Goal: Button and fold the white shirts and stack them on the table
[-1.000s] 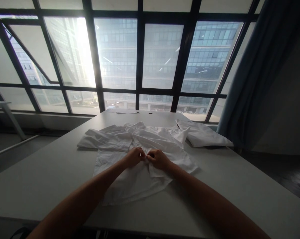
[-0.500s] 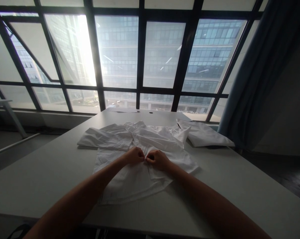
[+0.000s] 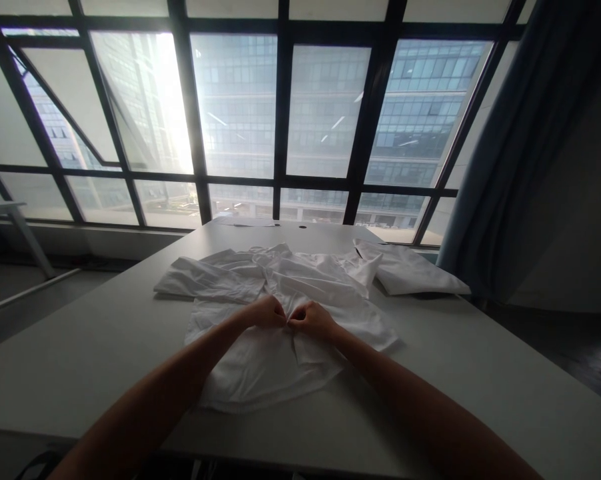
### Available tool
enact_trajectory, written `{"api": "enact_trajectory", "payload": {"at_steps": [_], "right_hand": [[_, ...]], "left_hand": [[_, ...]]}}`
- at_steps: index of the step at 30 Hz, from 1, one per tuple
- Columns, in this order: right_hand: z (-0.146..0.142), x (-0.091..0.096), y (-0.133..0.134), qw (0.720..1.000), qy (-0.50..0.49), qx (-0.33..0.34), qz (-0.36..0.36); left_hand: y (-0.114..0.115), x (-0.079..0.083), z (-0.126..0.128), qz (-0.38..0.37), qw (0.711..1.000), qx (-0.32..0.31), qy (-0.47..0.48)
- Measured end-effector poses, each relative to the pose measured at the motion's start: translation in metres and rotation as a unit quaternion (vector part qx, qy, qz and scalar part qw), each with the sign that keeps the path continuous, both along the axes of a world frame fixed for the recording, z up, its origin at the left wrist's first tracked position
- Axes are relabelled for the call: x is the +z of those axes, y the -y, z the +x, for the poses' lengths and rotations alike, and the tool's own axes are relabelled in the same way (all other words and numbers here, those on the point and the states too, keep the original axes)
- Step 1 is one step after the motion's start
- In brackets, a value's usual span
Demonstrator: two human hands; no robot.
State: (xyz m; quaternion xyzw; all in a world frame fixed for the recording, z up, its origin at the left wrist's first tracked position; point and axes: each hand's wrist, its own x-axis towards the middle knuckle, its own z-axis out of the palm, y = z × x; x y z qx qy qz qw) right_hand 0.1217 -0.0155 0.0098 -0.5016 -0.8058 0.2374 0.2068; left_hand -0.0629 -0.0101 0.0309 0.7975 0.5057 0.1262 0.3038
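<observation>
A white long-sleeved shirt (image 3: 260, 373) lies spread and wrinkled on the table, its hem toward me. One sleeve (image 3: 195, 277) is stretched out to the left; the other (image 3: 415, 267) reaches to the right. Both of my hands meet at the front opening, around the middle of the shirt. My left hand (image 3: 266, 311) is closed in a pinch on the cloth there. Right beside it, my right hand (image 3: 314, 321) pinches the shirt too, fingertips touching or nearly touching the left ones. Any button between the fingers is too small to make out.
The shirt rests on a large white table (image 3: 105, 360). A flat white sheet (image 3: 245, 221) lies at its far end, near a dark round hole (image 3: 303, 227). Tall windows stand behind, and a blue curtain (image 3: 500, 167) hangs on the right.
Both hands have shifted very slightly to the left, still pinching the cloth at the opening. The left side of the shirt has moved slightly with them.
</observation>
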Motion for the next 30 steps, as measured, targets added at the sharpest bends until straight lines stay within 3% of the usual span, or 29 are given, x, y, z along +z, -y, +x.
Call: {"api": "enact_trajectory", "payload": {"at_steps": [3,10,14,22,30], "right_hand": [[-0.002,-0.001,-0.005,1.000,0.000,0.009,-0.005],[0.000,-0.006,-0.015,0.988,-0.080,-0.019,-0.130],[0.002,-0.003,-0.024,0.981,-0.105,-0.007,-0.164],[-0.011,0.025,-0.046,0.964,0.043,-0.057,-0.256],[-0.016,0.024,-0.051,0.956,0.072,-0.041,-0.282]], "left_hand": [[-0.002,-0.003,0.001,0.010,1.000,0.006,-0.017],[-0.001,0.004,0.008,-0.012,0.996,0.076,-0.040],[0.000,0.006,0.010,0.003,0.996,0.069,-0.057],[-0.003,-0.001,0.008,0.035,0.997,0.051,-0.051],[-0.009,-0.015,0.002,0.065,0.997,0.043,0.006]]}}
